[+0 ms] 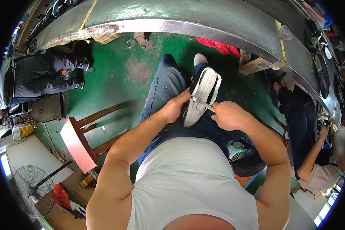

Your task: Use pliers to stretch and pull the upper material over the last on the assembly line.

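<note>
On my lap lies a shoe upper [198, 111], its whitish underside facing up and a dark edge along its left side. My left hand [175, 107] is closed on the shoe's left edge, with some fingers hidden beneath it. My right hand [230, 116] is closed around the handle of a silver metal hand tool [201, 102]. The tool reaches across the underside, its head close to my left fingertips. Whether it is a hammer or pincers I cannot make out.
A long metal-edged bench [157, 26] runs across the front. A wooden stool [80, 147] stands to my left, with a standing fan [33, 191] behind it. One person [46, 76] is at the left, and another person [306, 126] sits at the right by several dark shoes.
</note>
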Demonstrator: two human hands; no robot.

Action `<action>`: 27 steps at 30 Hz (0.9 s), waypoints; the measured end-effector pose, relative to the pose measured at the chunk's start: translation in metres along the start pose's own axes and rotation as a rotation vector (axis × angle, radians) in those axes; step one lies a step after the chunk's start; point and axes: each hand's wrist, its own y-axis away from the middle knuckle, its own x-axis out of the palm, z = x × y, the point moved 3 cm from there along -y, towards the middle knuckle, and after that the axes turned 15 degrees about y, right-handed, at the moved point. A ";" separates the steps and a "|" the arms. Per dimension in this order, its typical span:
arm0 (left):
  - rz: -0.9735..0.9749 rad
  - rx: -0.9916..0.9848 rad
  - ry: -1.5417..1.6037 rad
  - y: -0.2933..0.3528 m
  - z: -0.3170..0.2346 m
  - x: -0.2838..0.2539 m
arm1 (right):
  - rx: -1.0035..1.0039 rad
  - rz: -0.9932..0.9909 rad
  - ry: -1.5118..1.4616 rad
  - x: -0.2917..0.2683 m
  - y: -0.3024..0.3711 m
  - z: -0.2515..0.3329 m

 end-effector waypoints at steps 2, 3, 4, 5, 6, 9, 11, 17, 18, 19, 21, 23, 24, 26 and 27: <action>-0.429 0.124 0.300 -0.011 -0.002 0.008 | 0.019 -0.057 -0.097 0.019 -0.011 0.003; -0.598 0.129 0.211 -0.012 -0.005 0.013 | 0.036 -0.116 -0.194 0.031 -0.016 0.006; -0.600 0.135 0.218 -0.015 -0.011 0.020 | 0.083 -0.114 -0.295 0.040 -0.020 0.012; -0.694 0.132 0.065 -0.017 -0.017 0.022 | 0.101 -0.214 -0.362 0.057 -0.024 0.017; -0.788 0.124 -0.087 -0.015 -0.020 0.022 | 0.118 -0.309 -0.433 0.071 -0.023 0.022; -0.781 0.254 -0.349 -0.022 -0.008 -0.010 | 0.067 -0.213 -0.449 0.064 -0.016 0.007; -0.774 0.227 -0.521 -0.020 -0.010 -0.008 | 0.126 -0.270 -0.278 0.054 -0.004 0.002; -0.546 0.664 -0.889 -0.016 -0.015 0.011 | 0.283 -0.547 -0.065 0.055 -0.025 -0.017; -0.481 0.620 -1.045 -0.015 -0.015 0.013 | 0.318 -0.437 -0.161 0.061 -0.028 -0.021; -0.417 0.572 -1.198 -0.014 -0.017 0.017 | 0.316 -0.436 -0.161 0.066 -0.030 -0.028; -0.371 0.483 -1.243 -0.017 -0.022 0.019 | 0.245 -0.334 -0.413 0.081 -0.029 -0.047; -0.332 0.387 -1.290 -0.016 -0.027 0.018 | 0.282 -0.062 -0.799 0.045 -0.015 -0.050; -0.323 0.352 -1.299 -0.016 -0.031 0.018 | 0.278 -0.095 -0.777 0.037 -0.013 -0.052; -0.301 0.314 -1.306 -0.017 -0.038 0.025 | 0.178 -0.423 -0.586 0.040 -0.025 -0.049; -0.290 0.267 -1.354 -0.016 -0.040 0.030 | 0.179 -0.584 -0.605 0.038 -0.034 -0.044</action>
